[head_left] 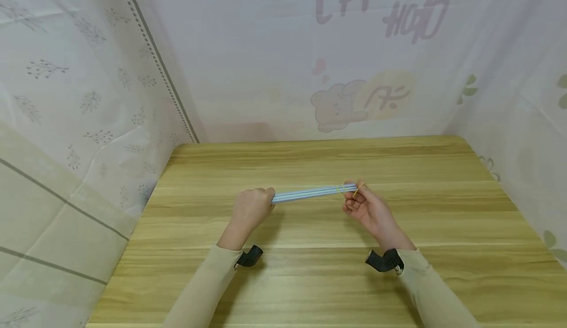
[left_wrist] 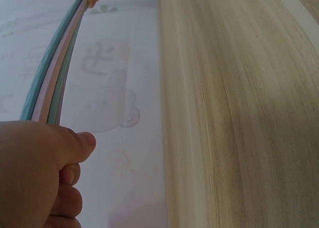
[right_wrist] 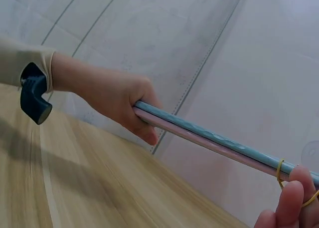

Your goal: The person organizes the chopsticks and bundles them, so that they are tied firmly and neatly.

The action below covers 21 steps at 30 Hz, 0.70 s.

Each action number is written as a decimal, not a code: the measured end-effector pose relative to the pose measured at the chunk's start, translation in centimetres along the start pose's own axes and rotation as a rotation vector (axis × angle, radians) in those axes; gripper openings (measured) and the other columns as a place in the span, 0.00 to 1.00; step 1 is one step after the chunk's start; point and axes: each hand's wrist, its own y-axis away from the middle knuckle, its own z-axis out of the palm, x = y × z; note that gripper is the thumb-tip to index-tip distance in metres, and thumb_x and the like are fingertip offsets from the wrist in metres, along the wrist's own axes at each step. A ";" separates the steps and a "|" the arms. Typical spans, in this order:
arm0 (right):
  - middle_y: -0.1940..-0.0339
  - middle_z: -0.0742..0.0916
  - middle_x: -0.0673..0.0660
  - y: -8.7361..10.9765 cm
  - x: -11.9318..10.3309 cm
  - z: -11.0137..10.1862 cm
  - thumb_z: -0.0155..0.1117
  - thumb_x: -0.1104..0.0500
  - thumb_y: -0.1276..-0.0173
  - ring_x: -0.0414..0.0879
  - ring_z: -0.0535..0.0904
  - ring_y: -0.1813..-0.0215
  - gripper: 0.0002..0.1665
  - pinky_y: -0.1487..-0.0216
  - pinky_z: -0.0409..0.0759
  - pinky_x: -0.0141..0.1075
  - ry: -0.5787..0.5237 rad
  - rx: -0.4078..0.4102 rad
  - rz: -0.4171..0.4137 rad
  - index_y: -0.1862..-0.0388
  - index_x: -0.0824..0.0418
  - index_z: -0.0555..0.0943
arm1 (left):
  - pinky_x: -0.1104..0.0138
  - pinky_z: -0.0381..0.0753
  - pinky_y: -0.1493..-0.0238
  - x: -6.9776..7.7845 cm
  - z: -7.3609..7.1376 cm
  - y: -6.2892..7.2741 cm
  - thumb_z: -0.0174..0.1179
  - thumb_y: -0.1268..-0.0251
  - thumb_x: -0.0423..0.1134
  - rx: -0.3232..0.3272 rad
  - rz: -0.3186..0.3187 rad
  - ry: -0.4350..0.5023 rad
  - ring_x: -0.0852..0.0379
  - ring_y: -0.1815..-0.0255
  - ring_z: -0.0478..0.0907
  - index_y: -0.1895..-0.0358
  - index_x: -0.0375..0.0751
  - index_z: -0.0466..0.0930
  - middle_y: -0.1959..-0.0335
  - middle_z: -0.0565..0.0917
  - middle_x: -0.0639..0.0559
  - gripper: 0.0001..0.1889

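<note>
A bundle of pastel blue, green and pink chopsticks (head_left: 310, 193) is held above the table, nearly level in the head view. My left hand (head_left: 251, 209) grips its left end in a fist, with the thumb along the sticks (left_wrist: 55, 73). Around the right end runs a thin yellow rubber band (right_wrist: 280, 169), with part of it pulled out past the stick ends. The fingers of my right hand (head_left: 369, 214) pinch the band there, close against the chopsticks. The chopstick ends inside the left fist are hidden.
Beneath both hands lies a wood-grain table (head_left: 310, 279) with rounded far corners. Pale printed curtains (head_left: 248, 62) hang behind it and at both sides. A black wrist mount (head_left: 250, 256) sits at each sleeve cuff.
</note>
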 end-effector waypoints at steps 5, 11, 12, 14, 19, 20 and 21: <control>0.73 0.85 0.50 0.0 -0.5 0.2 0.42 0.54 0.21 0.40 0.79 0.71 0.20 0.62 0.80 0.34 0.148 0.119 0.027 0.61 0.55 0.83 | 0.73 0.47 0.89 0.1 0.0 0.0 0.70 0.50 0.37 -0.012 0.005 -0.009 0.64 0.88 0.47 0.86 0.46 0.64 0.92 0.59 0.58 0.20; 0.75 0.83 0.48 0.0 -0.6 0.4 0.48 0.55 0.24 0.38 0.76 0.73 0.15 0.65 0.78 0.32 0.275 0.230 0.045 0.64 0.54 0.82 | 0.73 0.49 0.90 0.3 0.0 0.0 0.71 0.51 0.38 -0.030 0.009 -0.012 0.64 0.88 0.48 0.85 0.46 0.66 0.92 0.61 0.58 0.19; 0.75 0.82 0.48 0.0 -0.6 0.5 0.49 0.55 0.24 0.38 0.76 0.73 0.15 0.65 0.78 0.31 0.285 0.241 0.045 0.64 0.54 0.82 | 0.73 0.50 0.90 0.3 -0.1 0.0 0.71 0.51 0.38 -0.033 0.009 -0.010 0.64 0.88 0.48 0.84 0.46 0.67 0.92 0.62 0.58 0.19; 0.76 0.82 0.48 -0.1 -0.5 0.6 0.49 0.54 0.24 0.37 0.75 0.73 0.14 0.66 0.78 0.31 0.297 0.257 0.043 0.65 0.53 0.82 | 0.73 0.50 0.90 0.3 0.0 0.0 0.71 0.51 0.39 -0.043 0.009 -0.011 0.64 0.88 0.49 0.84 0.45 0.67 0.92 0.63 0.58 0.18; 0.76 0.81 0.48 -0.4 -0.2 0.9 0.50 0.56 0.25 0.37 0.75 0.74 0.13 0.69 0.77 0.30 0.302 0.304 0.038 0.67 0.53 0.81 | 0.72 0.53 0.90 0.4 0.0 0.0 0.70 0.50 0.39 -0.075 0.004 -0.015 0.64 0.88 0.51 0.83 0.45 0.69 0.91 0.65 0.57 0.17; 0.76 0.81 0.48 -0.4 -0.2 0.9 0.51 0.56 0.25 0.38 0.74 0.74 0.12 0.69 0.77 0.29 0.303 0.315 0.038 0.67 0.53 0.80 | 0.72 0.54 0.91 0.4 0.0 0.0 0.71 0.50 0.40 -0.080 0.005 -0.012 0.64 0.88 0.51 0.82 0.45 0.70 0.91 0.66 0.57 0.17; 0.76 0.80 0.48 -0.5 -0.1 1.0 0.52 0.56 0.25 0.38 0.74 0.75 0.11 0.69 0.76 0.29 0.303 0.325 0.038 0.68 0.53 0.79 | 0.72 0.55 0.91 0.5 -0.1 0.0 0.71 0.50 0.40 -0.087 0.005 -0.008 0.64 0.88 0.52 0.82 0.45 0.70 0.91 0.67 0.57 0.16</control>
